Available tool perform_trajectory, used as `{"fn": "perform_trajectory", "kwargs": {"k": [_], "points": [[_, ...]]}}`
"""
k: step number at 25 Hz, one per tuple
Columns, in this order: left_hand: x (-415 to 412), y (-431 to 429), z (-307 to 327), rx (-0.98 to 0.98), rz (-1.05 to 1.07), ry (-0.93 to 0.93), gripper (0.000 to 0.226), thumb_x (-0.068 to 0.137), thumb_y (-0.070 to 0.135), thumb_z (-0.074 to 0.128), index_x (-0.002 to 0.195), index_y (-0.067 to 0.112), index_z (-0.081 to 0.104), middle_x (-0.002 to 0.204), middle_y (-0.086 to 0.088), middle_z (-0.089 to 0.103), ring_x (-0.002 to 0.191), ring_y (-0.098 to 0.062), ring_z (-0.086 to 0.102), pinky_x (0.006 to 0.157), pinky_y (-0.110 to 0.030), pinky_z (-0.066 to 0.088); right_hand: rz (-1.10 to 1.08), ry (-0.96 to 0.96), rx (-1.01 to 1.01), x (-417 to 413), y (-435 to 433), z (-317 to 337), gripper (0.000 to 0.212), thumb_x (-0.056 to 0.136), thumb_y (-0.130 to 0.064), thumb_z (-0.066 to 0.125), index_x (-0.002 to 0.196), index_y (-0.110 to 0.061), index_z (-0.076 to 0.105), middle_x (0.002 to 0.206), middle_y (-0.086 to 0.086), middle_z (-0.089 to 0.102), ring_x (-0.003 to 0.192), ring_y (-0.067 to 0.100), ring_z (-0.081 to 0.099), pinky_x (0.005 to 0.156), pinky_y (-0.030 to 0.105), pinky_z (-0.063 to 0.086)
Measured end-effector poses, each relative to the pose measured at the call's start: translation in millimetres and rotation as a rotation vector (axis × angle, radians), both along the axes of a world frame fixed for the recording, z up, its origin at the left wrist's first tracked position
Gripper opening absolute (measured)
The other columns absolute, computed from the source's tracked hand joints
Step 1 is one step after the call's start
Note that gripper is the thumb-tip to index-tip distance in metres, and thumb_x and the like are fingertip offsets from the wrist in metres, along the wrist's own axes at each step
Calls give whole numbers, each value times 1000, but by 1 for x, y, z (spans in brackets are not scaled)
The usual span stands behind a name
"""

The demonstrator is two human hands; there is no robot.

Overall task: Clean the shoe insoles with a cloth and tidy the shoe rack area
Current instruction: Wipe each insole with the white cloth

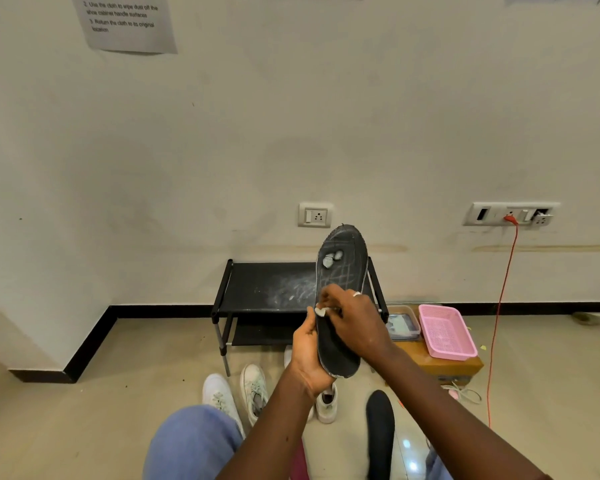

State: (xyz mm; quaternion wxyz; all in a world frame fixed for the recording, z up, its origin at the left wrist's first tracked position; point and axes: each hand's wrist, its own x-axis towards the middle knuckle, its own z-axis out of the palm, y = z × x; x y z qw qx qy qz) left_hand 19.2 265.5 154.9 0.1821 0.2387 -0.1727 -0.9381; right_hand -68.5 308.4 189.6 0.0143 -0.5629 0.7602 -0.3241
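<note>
Room left, clutter right
Bare tan floor (118, 393) lies left of the black metal shoe rack (257, 282); white sneakers (253, 386) block its front, a pink plastic basket (444, 332) its right.

Matt black insole (342, 271) scuffed, worn; pink basket (445, 332) perforated plastic; floor (118, 393) glossy tile.

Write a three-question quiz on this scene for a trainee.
1. True or false: the white shoes stand on the rack.
2. Which hand holds the insole's lower end? A left, B right.
3. Fill in: the basket is ____.
Key: 1 false, the shoes are on the floor before the rack; 2 A, the left hand; 3 pink.
</note>
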Motion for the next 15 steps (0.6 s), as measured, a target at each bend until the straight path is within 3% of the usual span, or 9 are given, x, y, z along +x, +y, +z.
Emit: {"fn": "perform_trajectory", "kwargs": {"k": [3,5,10,15], "points": [[1,-7,-3,40,-7,14,72,94,59,28,85,5,75,89,-20,70,80,-33,70,69,-41,58,46,-32,27,10,12,-10,19,88,-9,54,104,-19,57,93,8,66,86,20,63,74,34,54],[0,-9,-4,45,-20,-2,80,92,64,25,76,5,77,86,-19,71,77,-32,71,68,-41,59,36,-62,42,13,15,-13,20,87,-9,55,105,-19,58,93,8,66,85,20,63,75,35,54],[-4,-4,-1,11,-12,-28,66,92,61,29,102,11,72,101,-19,70,92,-31,68,80,-41,54,-59,-103,7,4,0,-2,20,87,-12,59,107,-12,57,96,8,69,89,22,65,79,38,53],[-6,-3,1,-18,-26,-25,59,96,56,30,114,11,64,104,-17,70,93,-29,68,76,-38,58,-112,-136,-9,-11,-20,8,19,87,-11,59,105,-10,54,95,12,69,88,26,65,79,42,53]]}}
